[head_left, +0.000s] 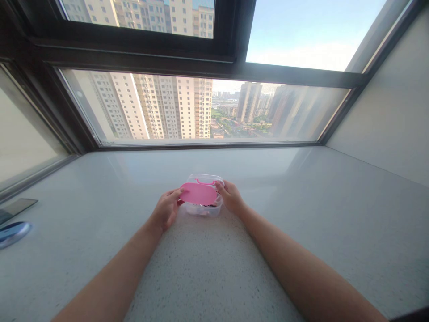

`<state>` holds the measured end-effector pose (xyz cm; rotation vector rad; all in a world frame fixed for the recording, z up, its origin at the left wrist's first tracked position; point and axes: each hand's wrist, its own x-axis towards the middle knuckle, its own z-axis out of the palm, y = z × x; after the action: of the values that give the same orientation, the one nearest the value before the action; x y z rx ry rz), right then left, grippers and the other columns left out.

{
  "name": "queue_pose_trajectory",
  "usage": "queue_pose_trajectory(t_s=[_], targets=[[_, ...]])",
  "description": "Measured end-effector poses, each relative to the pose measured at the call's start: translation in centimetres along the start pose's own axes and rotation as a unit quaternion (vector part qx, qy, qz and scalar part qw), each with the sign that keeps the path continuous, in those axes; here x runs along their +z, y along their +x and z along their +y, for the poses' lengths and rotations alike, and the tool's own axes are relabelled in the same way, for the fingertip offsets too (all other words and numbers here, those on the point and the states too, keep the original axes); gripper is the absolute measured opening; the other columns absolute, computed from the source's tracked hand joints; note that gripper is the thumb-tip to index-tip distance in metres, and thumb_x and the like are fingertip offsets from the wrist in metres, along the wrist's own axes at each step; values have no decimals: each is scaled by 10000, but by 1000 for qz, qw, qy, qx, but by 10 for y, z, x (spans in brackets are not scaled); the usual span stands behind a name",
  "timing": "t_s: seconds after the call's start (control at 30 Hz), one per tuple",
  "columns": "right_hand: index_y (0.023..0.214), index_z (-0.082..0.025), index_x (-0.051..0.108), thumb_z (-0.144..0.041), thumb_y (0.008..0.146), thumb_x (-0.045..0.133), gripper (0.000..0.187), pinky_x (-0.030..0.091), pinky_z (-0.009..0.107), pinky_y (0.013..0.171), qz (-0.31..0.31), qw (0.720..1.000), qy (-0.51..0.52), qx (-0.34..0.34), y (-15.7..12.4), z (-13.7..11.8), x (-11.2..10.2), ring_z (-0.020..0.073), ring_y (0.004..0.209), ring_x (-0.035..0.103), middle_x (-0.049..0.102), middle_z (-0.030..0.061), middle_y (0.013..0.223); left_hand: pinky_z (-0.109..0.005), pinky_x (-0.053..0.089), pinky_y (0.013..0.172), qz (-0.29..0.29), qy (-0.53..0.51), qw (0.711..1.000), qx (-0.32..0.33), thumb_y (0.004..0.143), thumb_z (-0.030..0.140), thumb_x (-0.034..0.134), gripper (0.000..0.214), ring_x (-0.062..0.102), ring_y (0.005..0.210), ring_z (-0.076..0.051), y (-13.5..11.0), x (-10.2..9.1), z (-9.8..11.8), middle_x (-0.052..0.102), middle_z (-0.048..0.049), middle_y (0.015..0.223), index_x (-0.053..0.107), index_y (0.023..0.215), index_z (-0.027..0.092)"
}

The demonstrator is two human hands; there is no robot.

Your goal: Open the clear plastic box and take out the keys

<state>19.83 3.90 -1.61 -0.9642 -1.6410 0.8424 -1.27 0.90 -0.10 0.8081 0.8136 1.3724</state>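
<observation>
Pink lid (198, 193) pinched at both ends by our left hand (166, 208) and right hand (230, 197), sitting over the clear box (204, 208) mid-counter (301, 214). We judge a skewed lid could jam or the light box could slide.

Small clear plastic box (205, 206), rounded rect., resting upright on the pale speckled windowsill approx. midway betw. its left and right edges, well back from the near edge, apart from the window frame. Pink oval lid (198, 193) held over the box opening, tilted, near edge raised, not seated. Pink carry handle (205, 182) visible at box's far rim. Dark contents inside, too small to identify.
</observation>
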Motion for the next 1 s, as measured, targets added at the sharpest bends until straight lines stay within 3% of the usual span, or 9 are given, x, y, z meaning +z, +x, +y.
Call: queue_pose_trajectory(t_s=[0.13, 0.33, 0.53, 0.8, 1.0], targets=[[842, -155, 568, -555, 847, 389, 438, 446, 222, 419, 1, 999, 21, 36, 0, 3, 0, 150, 491, 602, 624, 30, 629, -213, 434, 644, 17, -42, 999, 14, 693, 250, 694, 95, 596, 734, -110, 1, -6, 8, 697, -1, 813, 692, 767, 191], [792, -162, 560, -557, 846, 406, 427, 452, 212, 455, 49, 998, -7, 25, 0, 3, -5, 130, 499, 599, 620, 22, 620, -268, 462, 712, -8, -102, 994, 42, 605, 88, 682, 135, 603, 766, -120, 3, -21, 19, 684, 26, 835, 640, 644, 210], [805, -161, 571, -585, 838, 387, 463, 458, 222, 446, 72, 997, -25, 27, 3, 7, -12, 138, 495, 604, 638, 34, 629, -335, 466, 782, -40, 53, 995, 72, 551, 87, 689, 126, 590, 923, -220, 5, -34, 33, 668, -52, 924, 602, 493, 158], [874, -152, 586, -577, 824, 417, 460, 478, 234, 470, 105, 993, -39, 27, 7, 10, -27, 151, 536, 618, 649, 44, 652, -276, 447, 689, -122, 219, 968, 26, 549, 96, 668, 54, 598, 873, -227, 0, -35, 36, 654, -101, 1022, 688, 577, 138], [895, -136, 588, -573, 819, 425, 472, 471, 228, 439, 117, 992, -34, 29, 9, 14, -32, 152, 523, 615, 642, 49, 650, -276, 447, 687, -183, 209, 957, -85, 560, 107, 611, 322, 612, 797, -204, -3, -37, 36, 687, -81, 872, 696, 866, 157]])
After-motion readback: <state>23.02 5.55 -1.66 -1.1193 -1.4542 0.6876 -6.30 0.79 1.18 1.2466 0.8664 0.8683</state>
